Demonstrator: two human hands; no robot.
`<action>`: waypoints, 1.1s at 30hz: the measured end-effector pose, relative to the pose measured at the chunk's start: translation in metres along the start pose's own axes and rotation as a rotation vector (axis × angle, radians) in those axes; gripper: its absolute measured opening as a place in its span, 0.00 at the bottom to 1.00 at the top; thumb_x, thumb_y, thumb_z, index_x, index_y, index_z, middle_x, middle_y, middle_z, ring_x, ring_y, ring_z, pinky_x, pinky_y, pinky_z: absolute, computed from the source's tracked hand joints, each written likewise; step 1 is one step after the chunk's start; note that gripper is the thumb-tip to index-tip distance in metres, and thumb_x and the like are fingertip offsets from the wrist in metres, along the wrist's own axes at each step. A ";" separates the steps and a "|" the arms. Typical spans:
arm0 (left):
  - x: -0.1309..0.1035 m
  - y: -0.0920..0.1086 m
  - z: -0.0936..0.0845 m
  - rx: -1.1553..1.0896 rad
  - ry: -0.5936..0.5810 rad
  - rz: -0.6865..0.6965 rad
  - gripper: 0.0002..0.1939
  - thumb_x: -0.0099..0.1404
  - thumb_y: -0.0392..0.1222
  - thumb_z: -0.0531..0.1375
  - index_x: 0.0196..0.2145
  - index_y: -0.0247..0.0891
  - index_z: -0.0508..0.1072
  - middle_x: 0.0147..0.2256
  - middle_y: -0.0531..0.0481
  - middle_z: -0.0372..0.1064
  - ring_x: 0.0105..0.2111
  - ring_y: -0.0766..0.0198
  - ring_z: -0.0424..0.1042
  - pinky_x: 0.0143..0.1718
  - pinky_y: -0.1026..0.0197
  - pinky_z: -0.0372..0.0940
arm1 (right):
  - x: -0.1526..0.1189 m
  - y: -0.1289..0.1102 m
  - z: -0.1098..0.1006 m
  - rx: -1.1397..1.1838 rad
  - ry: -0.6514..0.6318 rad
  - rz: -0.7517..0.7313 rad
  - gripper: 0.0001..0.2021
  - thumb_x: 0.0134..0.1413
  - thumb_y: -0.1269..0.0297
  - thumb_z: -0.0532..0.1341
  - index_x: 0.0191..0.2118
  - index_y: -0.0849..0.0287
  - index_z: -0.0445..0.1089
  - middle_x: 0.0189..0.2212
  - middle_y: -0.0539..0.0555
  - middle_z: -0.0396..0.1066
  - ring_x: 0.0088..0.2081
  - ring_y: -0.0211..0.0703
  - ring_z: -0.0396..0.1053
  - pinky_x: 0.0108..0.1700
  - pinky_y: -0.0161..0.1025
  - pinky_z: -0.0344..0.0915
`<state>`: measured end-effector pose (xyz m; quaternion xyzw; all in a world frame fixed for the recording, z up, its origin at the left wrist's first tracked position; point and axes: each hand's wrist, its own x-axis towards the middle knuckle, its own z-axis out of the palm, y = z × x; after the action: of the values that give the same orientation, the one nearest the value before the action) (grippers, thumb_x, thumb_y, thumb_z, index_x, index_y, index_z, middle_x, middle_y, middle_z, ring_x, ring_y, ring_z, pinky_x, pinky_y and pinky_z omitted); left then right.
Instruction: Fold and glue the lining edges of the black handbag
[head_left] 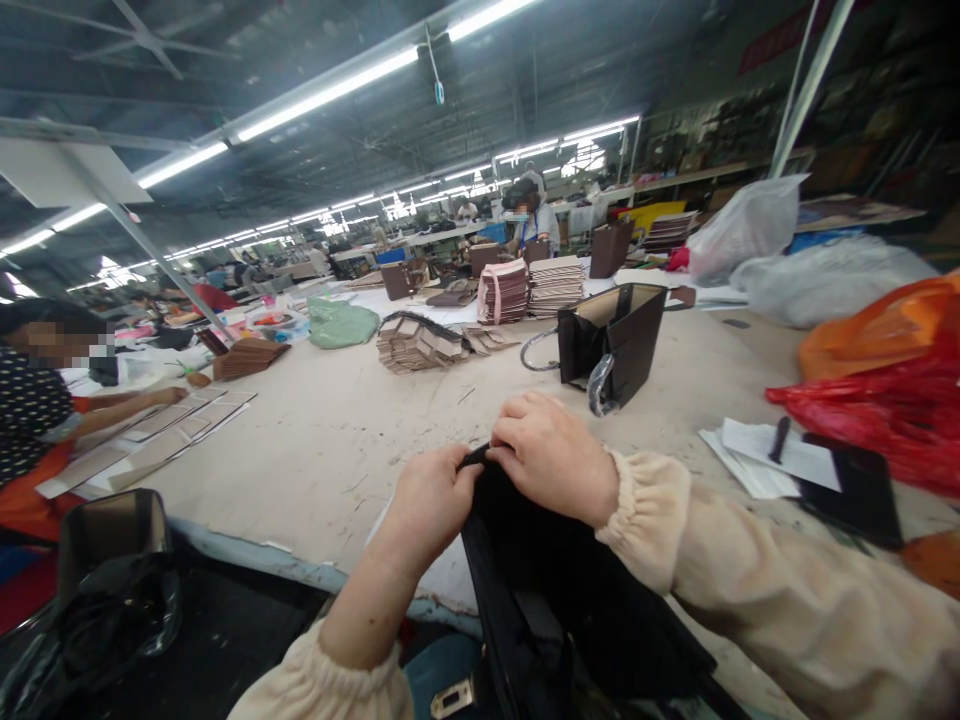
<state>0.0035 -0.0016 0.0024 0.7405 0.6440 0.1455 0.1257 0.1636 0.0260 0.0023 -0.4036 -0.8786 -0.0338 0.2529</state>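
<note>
Both of my hands grip the upper edge of a black handbag (555, 590) at the near edge of the worktable. My left hand (431, 500) pinches the edge between thumb and fingers. Right beside it, my right hand (551, 455) is closed on the same edge, fingers bent over it. The bag's dark inside gapes toward me, and a metal clasp plate (453, 698) shows low down near it. Beyond my hands a dark brown handbag (619, 345) stands upright on the table, its handles wrapped in clear plastic.
Stacked brown pieces (420, 343) and strapped bundles (504, 292) sit across the table (300, 450). White papers (780, 455), a black panel (855, 490) and a red plastic bag (885, 420) lie at right. At left, a person (37, 400) works over flat panels (169, 430).
</note>
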 end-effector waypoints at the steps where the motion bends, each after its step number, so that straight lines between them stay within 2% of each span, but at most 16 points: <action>1: 0.000 0.000 0.000 -0.008 -0.003 0.002 0.09 0.60 0.39 0.53 0.28 0.37 0.72 0.27 0.50 0.71 0.28 0.64 0.67 0.29 0.65 0.53 | 0.000 0.000 0.000 0.002 0.001 -0.005 0.06 0.53 0.65 0.61 0.28 0.60 0.71 0.31 0.55 0.66 0.38 0.44 0.60 0.42 0.41 0.54; 6: -0.001 -0.002 -0.001 -0.053 -0.024 0.016 0.09 0.59 0.37 0.53 0.31 0.37 0.74 0.30 0.49 0.73 0.31 0.64 0.68 0.31 0.65 0.55 | -0.001 0.005 0.001 0.065 0.001 -0.061 0.07 0.54 0.65 0.60 0.27 0.58 0.71 0.32 0.52 0.66 0.37 0.42 0.59 0.45 0.42 0.51; 12: 0.002 0.001 0.000 -0.062 -0.035 -0.018 0.10 0.60 0.37 0.52 0.29 0.35 0.73 0.28 0.48 0.73 0.29 0.64 0.68 0.31 0.65 0.56 | -0.002 0.011 0.003 0.160 -0.006 -0.116 0.08 0.55 0.70 0.59 0.26 0.58 0.71 0.32 0.50 0.66 0.38 0.41 0.59 0.49 0.44 0.47; 17: 0.002 0.002 -0.001 -0.095 -0.043 -0.026 0.11 0.60 0.38 0.52 0.30 0.35 0.74 0.29 0.48 0.73 0.30 0.63 0.68 0.31 0.65 0.57 | -0.002 0.013 0.005 0.164 0.014 -0.111 0.07 0.54 0.70 0.59 0.27 0.58 0.71 0.32 0.51 0.66 0.36 0.40 0.58 0.44 0.41 0.50; 27: 0.003 0.002 -0.002 -0.103 -0.088 -0.031 0.11 0.59 0.37 0.51 0.28 0.35 0.73 0.27 0.49 0.72 0.28 0.64 0.67 0.29 0.65 0.55 | -0.003 0.017 0.001 0.231 -0.022 -0.258 0.07 0.53 0.73 0.59 0.28 0.57 0.72 0.34 0.50 0.67 0.39 0.40 0.59 0.46 0.42 0.51; 33: 0.003 0.000 -0.002 -0.113 -0.092 -0.012 0.11 0.60 0.38 0.51 0.27 0.35 0.72 0.27 0.49 0.72 0.28 0.64 0.67 0.29 0.65 0.55 | -0.002 0.018 0.003 0.250 0.010 -0.232 0.07 0.53 0.73 0.59 0.28 0.58 0.71 0.33 0.50 0.67 0.38 0.39 0.60 0.44 0.38 0.53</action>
<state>0.0028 0.0015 0.0047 0.7344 0.6326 0.1464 0.1976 0.1769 0.0375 -0.0035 -0.2647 -0.9154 0.0450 0.2998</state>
